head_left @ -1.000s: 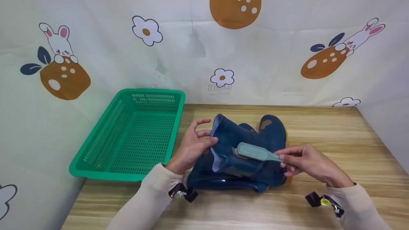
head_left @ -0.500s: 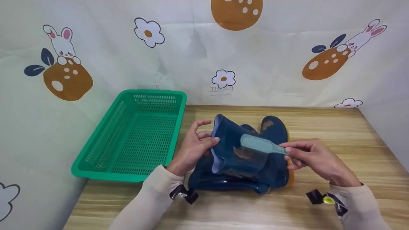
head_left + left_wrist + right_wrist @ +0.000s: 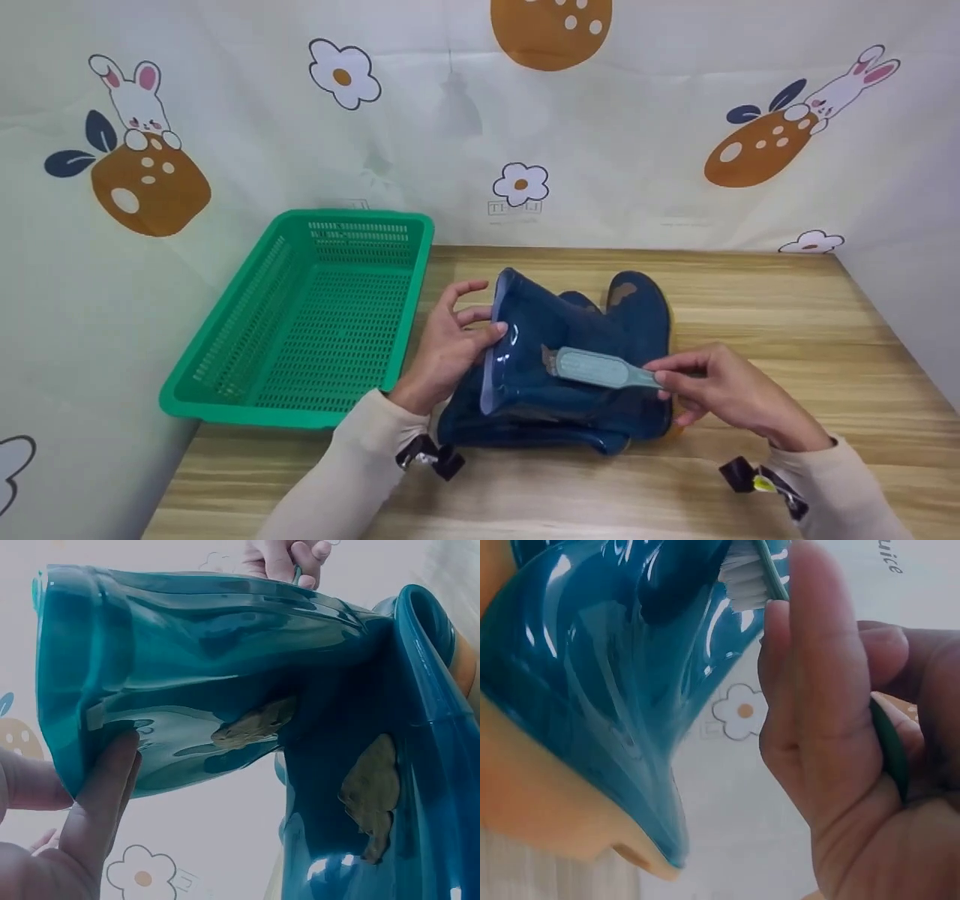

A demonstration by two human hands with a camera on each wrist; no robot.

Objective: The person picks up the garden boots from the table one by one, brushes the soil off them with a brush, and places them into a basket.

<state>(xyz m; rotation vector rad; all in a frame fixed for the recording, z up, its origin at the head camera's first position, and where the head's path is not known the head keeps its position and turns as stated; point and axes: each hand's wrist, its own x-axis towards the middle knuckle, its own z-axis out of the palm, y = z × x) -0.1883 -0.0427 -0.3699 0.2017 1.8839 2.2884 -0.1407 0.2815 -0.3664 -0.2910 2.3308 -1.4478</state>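
With left hand [image 3: 450, 351], pinched the upper boot [image 3: 551, 319] by its rim above another boot [image 3: 517, 435] on the bench [image 3: 772, 307]; loosely held, could have rolled under brushing. With right hand [image 3: 720, 384], gripped the brush [image 3: 596, 369]; overpressed, could have skidded off. Read "uice" [image 3: 890, 556] on the backdrop [image 3: 637, 112]; could not decipher boxed lettering [image 3: 514, 208].

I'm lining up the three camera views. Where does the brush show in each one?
Head: the brush, right of and below centre, over a blue boot, in the right hand.
Left wrist: only a green sliver, apparently the brush, at the top, right of centre.
Right wrist: white bristles near top centre, green handle at right.
Shared landmark: the right hand.
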